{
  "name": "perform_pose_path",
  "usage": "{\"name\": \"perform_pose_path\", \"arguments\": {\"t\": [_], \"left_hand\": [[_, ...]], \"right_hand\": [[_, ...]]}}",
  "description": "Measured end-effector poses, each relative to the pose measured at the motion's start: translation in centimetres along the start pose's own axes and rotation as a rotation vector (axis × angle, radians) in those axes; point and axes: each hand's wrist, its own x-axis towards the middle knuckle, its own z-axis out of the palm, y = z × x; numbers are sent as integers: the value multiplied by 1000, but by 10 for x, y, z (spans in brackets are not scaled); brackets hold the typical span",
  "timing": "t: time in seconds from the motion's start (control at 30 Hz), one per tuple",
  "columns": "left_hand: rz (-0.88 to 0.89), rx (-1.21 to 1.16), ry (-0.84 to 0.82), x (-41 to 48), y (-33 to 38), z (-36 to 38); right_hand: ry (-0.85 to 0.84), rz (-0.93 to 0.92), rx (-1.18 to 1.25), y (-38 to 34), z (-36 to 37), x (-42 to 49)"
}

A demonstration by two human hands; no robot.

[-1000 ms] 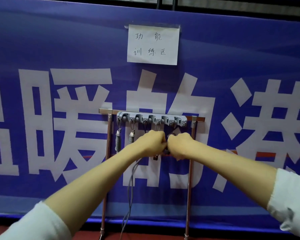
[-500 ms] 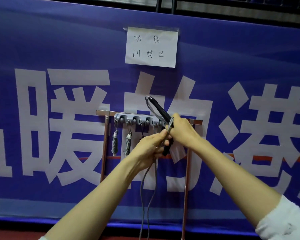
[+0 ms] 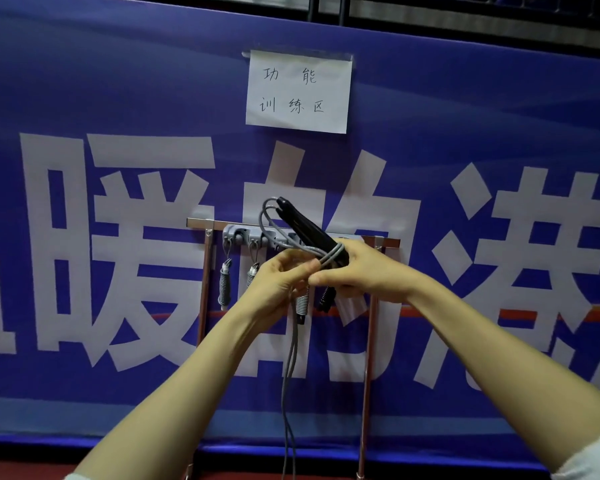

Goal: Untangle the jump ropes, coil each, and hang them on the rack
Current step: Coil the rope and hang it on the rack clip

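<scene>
Hanging left of the grip, two grey spring-like coils (image 3: 224, 287) dangled from hooks on the rack (image 3: 201, 224). The left hand (image 3: 278, 282) curled its fingers round the grey jump rope (image 3: 288, 375), whose strands dropped straight below it. Touching it on the right, the right hand (image 3: 364, 271) clasped the black handles (image 3: 305, 225), which slanted up-left above the grip with rope wound round them.
</scene>
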Motion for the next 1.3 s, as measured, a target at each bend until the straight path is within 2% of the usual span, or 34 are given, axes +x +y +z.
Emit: {"name": "perform_pose_path", "arguments": {"t": [0.07, 0.2, 0.33, 0.4, 0.5, 0.57, 0.63, 0.73, 0.8, 0.9, 1.07, 1.17, 1.23, 1.3], "left_hand": [[29, 53, -21, 1, 2, 1], [-11, 70, -80, -2, -3, 0], [-92, -62, -166, -5, -17, -9], [-91, -35, -251, -6, -22, -14], [-123, 214, -407, -2, -15, -30], [-72, 526, -481, 6, 4, -43], [-41, 814, -647, 14, 31, -45], [-237, 1054, -827, 30, 55, -28], [-205, 1255, -835, 34, 62, -16], [-10, 1459, -758, 32, 68, -13], [202, 1470, -695, 22, 71, -14], [332, 1522, -701, 19, 70, -11], [411, 1555, -672, 18, 69, -11], [405, 1575, -600, 18, 67, -13]], "right_hand": [[12, -11, 97, -4, 1, -1], [72, 82, 319, -8, 5, 0], [36, 77, 312, -10, 10, -1], [-3, 75, 279, -11, 10, -5], [-101, 76, 207, -15, 6, -12], [-213, 121, 99, -16, 7, -16], [-364, 207, 31, -14, 15, -19], [-498, 292, -55, -11, 30, -19], [-487, 317, -134, -14, 32, -18], [-446, 347, -137, -18, 25, -18], [-516, 495, 8, -7, 20, -8], [-574, 548, 2, 2, 19, 2], [-527, 540, -58, 4, 14, 7], [-423, 496, -208, 4, 10, 11]]}}
